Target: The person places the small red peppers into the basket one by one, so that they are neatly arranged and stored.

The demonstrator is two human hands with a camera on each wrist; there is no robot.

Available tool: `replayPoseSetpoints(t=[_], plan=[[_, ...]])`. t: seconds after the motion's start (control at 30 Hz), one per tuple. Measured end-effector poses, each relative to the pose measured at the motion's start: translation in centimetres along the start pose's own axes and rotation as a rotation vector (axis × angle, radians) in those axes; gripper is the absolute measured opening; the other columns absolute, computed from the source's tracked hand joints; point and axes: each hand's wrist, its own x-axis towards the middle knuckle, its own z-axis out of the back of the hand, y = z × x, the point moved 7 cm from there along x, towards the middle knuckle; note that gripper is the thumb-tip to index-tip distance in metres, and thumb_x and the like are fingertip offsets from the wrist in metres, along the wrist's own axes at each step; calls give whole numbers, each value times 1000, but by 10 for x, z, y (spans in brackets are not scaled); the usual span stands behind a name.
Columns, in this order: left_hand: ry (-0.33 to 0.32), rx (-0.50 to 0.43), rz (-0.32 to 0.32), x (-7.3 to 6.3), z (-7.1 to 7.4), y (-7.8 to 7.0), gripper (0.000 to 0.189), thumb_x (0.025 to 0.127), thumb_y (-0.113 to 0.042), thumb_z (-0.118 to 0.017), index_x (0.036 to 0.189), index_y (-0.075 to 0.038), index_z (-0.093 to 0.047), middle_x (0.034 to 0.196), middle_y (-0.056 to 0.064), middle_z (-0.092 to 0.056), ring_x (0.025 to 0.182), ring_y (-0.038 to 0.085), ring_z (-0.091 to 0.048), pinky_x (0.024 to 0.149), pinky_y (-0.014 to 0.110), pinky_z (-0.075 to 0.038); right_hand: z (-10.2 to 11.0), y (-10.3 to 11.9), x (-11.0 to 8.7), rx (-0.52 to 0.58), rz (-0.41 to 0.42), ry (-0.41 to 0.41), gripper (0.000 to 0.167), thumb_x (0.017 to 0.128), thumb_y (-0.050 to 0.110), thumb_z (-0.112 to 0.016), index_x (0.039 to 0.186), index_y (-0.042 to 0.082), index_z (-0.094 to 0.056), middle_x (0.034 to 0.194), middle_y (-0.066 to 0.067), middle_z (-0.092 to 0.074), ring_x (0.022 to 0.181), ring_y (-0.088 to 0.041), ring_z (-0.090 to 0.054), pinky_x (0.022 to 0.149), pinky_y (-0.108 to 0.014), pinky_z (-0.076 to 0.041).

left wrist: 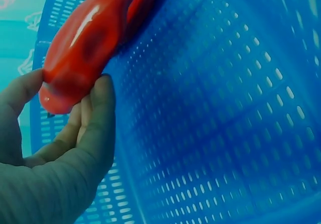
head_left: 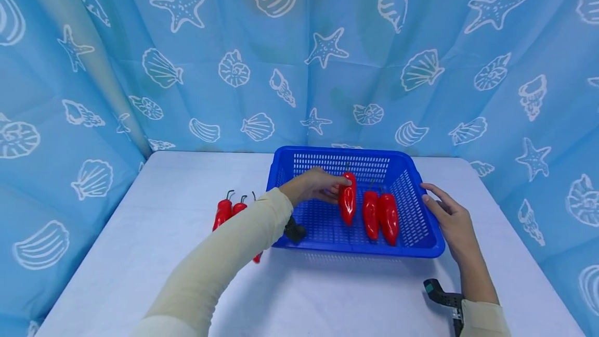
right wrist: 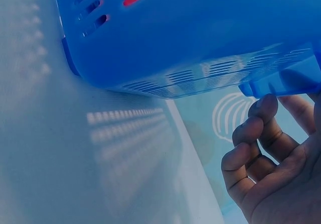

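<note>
No legible text, no readable labels or brands, no numbers, no signs, in any view

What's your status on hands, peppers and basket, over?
Left hand pinching a red pepper inside the blue basket. Right hand holding the basket's right rim. Two more peppers lie inside. Left sleeve partly hides peppers on the table.

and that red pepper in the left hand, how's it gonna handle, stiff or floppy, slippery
The red pepper is probably stiff: it hangs straight from the left hand. Its glossy skin suggests it could be slippery, and its rounded, tapering body might roll if pushed.
</note>
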Motion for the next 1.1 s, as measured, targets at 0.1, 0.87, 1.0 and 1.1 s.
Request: replayPoseSetpoints(t=[0.1,0.87,1.0,1.1], plan=[[16,10,6,2,1,3,38,90,-23,-77,112,4,-63,98,18,-68,86,27,-71,95,46,-54,-3,2,0,6,-4,2,62,97,60,-52,153,34,-42,154,-22,-38,135,-52,-40,99,-68,-39],[21,27,89,23,-13,17,39,87,-15,-79,112,2,-54,101,19,-63,93,31,-68,87,43,-58,-4,5,0,31,-12,14,61,98,57,-53,153,31,-43,154,-22,-39,135,-51,-41,98,-67,-41],[59,20,114,23,-20,22,36,88,-14,-77,112,3,-55,102,20,-63,93,30,-69,90,45,-56,-4,3,0,15,-13,12,63,97,60,-52,153,32,-43,154,-20,-39,135,-51,-41,98,-66,-41],[70,27,124,22,-23,24,34,91,-15,-75,112,5,-59,102,20,-65,92,30,-69,91,45,-56,-3,2,1,5,-6,9,64,96,62,-52,152,33,-43,154,-20,-40,134,-51,-42,98,-65,-41]])
